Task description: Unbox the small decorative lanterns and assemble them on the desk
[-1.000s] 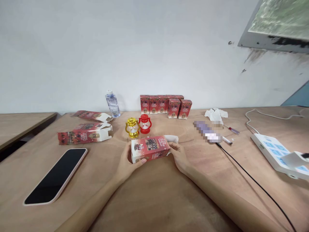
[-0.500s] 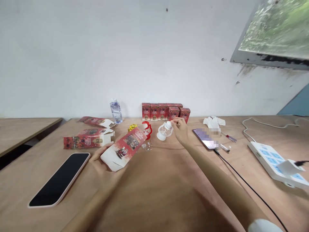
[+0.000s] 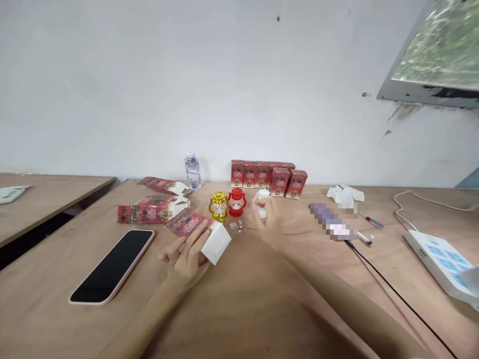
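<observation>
My left hand (image 3: 185,254) is closed on a red and white carton (image 3: 200,232) that lies tilted on the wooden table (image 3: 243,309), its white end toward me. My right hand (image 3: 270,224) is closed round a small white lantern (image 3: 261,200), just right of a red lantern (image 3: 237,202) and a gold lantern (image 3: 219,206) standing side by side. Small metal bits (image 3: 238,227) lie in front of the lanterns, between my two hands.
Two opened red cartons (image 3: 151,212) lie at the left, a black phone (image 3: 112,266) nearer me. Several red boxes (image 3: 267,174) and a water bottle (image 3: 192,170) stand by the wall. At the right lie a second phone (image 3: 333,224) with cable, crumpled tissue (image 3: 344,193), a screwdriver (image 3: 368,219) and a white power strip (image 3: 441,262).
My right hand drew the white lantern out of the carton and set it down beside the red one. My left hand carried the emptied carton leftward and lowered it.
</observation>
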A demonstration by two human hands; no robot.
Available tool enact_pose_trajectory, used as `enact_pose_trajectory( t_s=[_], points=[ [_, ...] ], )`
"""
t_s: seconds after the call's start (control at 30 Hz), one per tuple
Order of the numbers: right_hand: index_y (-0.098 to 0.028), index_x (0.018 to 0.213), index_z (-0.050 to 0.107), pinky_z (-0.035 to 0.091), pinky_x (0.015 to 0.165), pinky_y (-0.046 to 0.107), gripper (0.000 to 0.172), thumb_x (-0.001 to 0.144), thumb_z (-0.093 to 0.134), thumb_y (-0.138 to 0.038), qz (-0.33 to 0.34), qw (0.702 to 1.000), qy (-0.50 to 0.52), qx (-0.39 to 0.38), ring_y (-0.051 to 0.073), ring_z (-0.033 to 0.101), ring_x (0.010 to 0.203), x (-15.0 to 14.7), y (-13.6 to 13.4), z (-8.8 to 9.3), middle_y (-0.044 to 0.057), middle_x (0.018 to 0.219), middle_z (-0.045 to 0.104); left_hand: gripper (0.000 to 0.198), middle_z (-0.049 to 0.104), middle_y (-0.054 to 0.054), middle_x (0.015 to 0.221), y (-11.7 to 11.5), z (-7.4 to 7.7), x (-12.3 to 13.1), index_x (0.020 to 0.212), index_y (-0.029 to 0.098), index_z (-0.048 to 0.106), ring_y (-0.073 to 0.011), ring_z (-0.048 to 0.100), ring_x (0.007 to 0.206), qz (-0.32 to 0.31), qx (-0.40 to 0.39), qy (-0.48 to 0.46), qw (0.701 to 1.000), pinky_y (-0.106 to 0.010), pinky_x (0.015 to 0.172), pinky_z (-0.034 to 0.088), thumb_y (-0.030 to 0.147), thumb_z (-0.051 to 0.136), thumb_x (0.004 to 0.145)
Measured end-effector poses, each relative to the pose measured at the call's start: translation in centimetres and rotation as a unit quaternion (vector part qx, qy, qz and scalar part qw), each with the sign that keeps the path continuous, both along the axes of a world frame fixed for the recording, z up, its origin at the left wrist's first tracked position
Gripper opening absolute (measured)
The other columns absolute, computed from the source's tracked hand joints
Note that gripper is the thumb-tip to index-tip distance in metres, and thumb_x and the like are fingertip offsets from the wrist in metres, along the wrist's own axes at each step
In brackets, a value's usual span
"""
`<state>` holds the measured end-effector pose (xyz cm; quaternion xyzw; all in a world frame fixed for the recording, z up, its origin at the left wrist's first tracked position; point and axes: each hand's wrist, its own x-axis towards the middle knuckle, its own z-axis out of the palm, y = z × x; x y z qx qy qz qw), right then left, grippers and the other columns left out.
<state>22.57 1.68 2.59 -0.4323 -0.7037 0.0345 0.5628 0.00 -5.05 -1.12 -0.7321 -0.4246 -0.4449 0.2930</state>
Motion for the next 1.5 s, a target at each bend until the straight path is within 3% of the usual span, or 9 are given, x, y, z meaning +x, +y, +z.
enact_pose_trajectory(
  t_s=[0.07, 0.17, 0.33, 0.5, 0.77, 0.87, 1.03, 1.17, 1.5],
  points=[
    [-0.020, 0.095, 0.053, 0.046, 0.080, 0.035, 0.012, 0.088, 0.048, -0.029, 0.099, 0.995, -0.023, -0.008, 0.019, 0.055, 0.088, -1.8, -3.4, -1.4, 0.006, 0.091, 0.057, 0.048, 0.066, -0.007, 0.114, 0.0, 0.5, 0.3, 0.131, 0.019, 0.043, -0.0192, 0.056, 0.084, 0.033, 0.044, 0.047, 0.997, -0.034, 0.081, 0.033, 0.031, 0.055, 0.087],
    [-0.020, 0.107, 0.050, 0.046, 0.080, 0.036, 0.032, 0.082, 0.060, -0.037, 0.150, 0.987, -0.027, -0.053, 0.020, 0.054, 0.089, -3.8, -6.2, -3.5, 0.007, 0.098, 0.057, 0.046, 0.069, -0.005, 0.108, -0.1, 0.6, 0.6, 0.132, 0.019, 0.043, -0.0193, 0.054, 0.080, 0.057, 0.048, 0.086, 0.994, -0.034, 0.081, 0.030, 0.030, 0.052, 0.088],
    [-0.020, 0.102, 0.047, 0.045, 0.073, 0.032, 0.042, 0.072, 0.069, -0.042, 0.192, 0.963, 0.056, -0.179, 0.017, 0.054, 0.079, -4.3, -5.9, -5.4, 0.002, 0.086, 0.056, 0.044, 0.070, -0.001, 0.104, -0.4, 0.1, 0.9, 0.132, 0.022, 0.045, -0.0203, 0.051, 0.081, 0.058, 0.030, 0.104, 0.992, -0.033, 0.081, 0.028, 0.027, 0.050, 0.088],
    [-0.022, 0.095, 0.044, 0.042, 0.065, 0.027, 0.041, 0.070, 0.070, -0.040, 0.239, 0.932, 0.124, -0.243, 0.012, 0.051, 0.064, -4.1, -5.9, -5.0, -0.006, 0.067, 0.052, 0.044, 0.071, -0.002, 0.102, -0.5, -0.2, 1.2, 0.131, 0.023, 0.046, -0.0209, 0.052, 0.084, 0.063, 0.013, 0.106, 0.992, -0.034, 0.081, 0.029, 0.028, 0.050, 0.087],
    [-0.023, 0.086, 0.035, 0.036, 0.064, 0.025, 0.039, 0.067, 0.069, -0.030, 0.277, 0.901, 0.113, -0.312, 0.012, 0.048, 0.062, -3.8, -6.0, -4.5, -0.009, 0.065, 0.048, 0.027, 0.071, -0.004, 0.098, -0.4, 0.2, 1.5, 0.111, 0.019, 0.058, -0.0234, 0.049, 0.083, 0.047, 0.027, 0.118, 0.992, -0.035, 0.074, 0.029, 0.029, 0.051, 0.087],
    [-0.024, 0.082, 0.033, 0.034, 0.062, 0.024, 0.037, 0.066, 0.065, -0.025, 0.270, 0.907, 0.112, -0.303, 0.012, 0.044, 0.063, -3.6, -6.0, -4.5, -0.007, 0.068, 0.045, 0.032, 0.071, -0.004, 0.097, -0.2, 0.2, 1.5, 0.115, 0.019, 0.056, -0.0236, 0.049, 0.083, 0.053, 0.030, 0.103, 0.993, -0.035, 0.074, 0.029, 0.031, 0.054, 0.085],
    [-0.021, 0.078, 0.044, 0.038, 0.070, 0.027, 0.010, 0.072, 0.049, -0.015, 0.290, 0.923, 0.065, -0.245, 0.014, 0.047, 0.073, -3.5, -6.0, -4.2, -0.001, 0.078, 0.049, 0.046, 0.071, -0.005, 0.099, 0.1, -0.2, 1.1, 0.125, 0.020, 0.051, -0.0232, 0.048, 0.083, 0.063, 0.036, 0.077, 0.994, -0.035, 0.076, 0.030, 0.028, 0.060, 0.081],
    [-0.020, 0.094, 0.056, 0.041, 0.086, 0.033, 0.020, 0.075, 0.051, -0.013, 0.284, 0.927, 0.066, -0.235, 0.017, 0.053, 0.094, -3.6, -6.0, -4.3, 0.005, 0.100, 0.054, 0.046, 0.070, -0.004, 0.103, 0.0, -0.5, 1.0, 0.127, 0.025, 0.050, -0.0207, 0.050, 0.083, 0.055, 0.042, 0.091, 0.993, -0.034, 0.079, 0.031, 0.021, 0.059, 0.082],
    [-0.026, 0.090, 0.068, 0.036, 0.104, 0.041, 0.026, 0.078, 0.063, -0.048, 0.398, 0.840, 0.190, -0.315, 0.022, 0.046, 0.121, -3.0, -5.4, -5.2, 0.005, 0.122, 0.049, 0.031, 0.069, -0.005, 0.104, -0.5, 0.4, 1.5, 0.115, 0.025, 0.056, -0.0193, 0.058, 0.100, 0.041, 0.051, 0.138, 0.988, -0.037, 0.091, 0.030, 0.017, 0.057, 0.085]
  ],
)
